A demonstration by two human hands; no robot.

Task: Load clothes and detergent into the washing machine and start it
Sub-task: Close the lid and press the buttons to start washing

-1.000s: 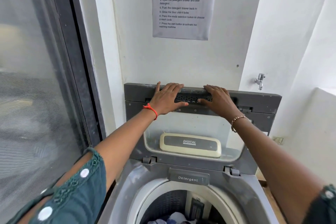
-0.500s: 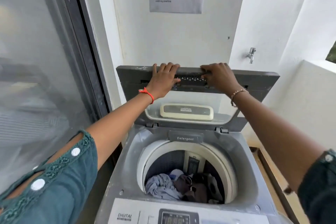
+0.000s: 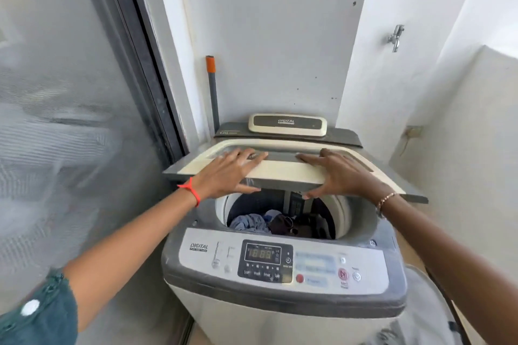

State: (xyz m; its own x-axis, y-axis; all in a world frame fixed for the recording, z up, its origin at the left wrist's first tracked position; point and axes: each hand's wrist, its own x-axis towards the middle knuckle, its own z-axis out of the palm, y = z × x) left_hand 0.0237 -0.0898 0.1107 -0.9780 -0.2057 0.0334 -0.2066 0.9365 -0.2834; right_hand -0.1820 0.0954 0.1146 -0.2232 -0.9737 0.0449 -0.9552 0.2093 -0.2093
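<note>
Head, L hand, R hand grip 1 lid

I'm viewing through one wide-angle camera worn on the head; it's looking forward and down, sitting close above the washing machine and facing the white wall behind it.

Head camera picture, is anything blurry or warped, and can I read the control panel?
Head view: the wide lens bows the door frame; head view: the glass door shows hazy, smeared reflections; head view: the lid looks sharp; head view: the control panel display digits read clearly, the labels right of them are soft; head view: even daylight, the drum shaded.
</note>
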